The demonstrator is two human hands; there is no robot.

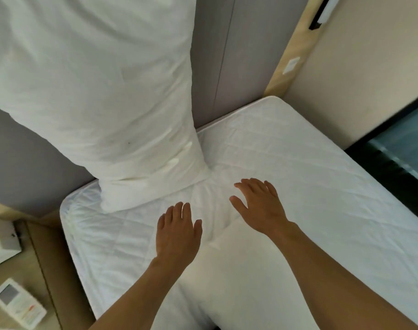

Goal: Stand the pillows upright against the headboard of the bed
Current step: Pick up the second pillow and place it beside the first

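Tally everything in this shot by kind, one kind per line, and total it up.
Pillows: 2, one standing against the headboard, one lying flat under the arms
Hands: 2, the left hand and the right hand, both open and empty
Remote controls: 1
White boxes on the bedside table: 1
Total: 6

One head-worn view — close, looking steeply down over the bed [298, 177] toward the headboard [239, 55] beyond both open hands.
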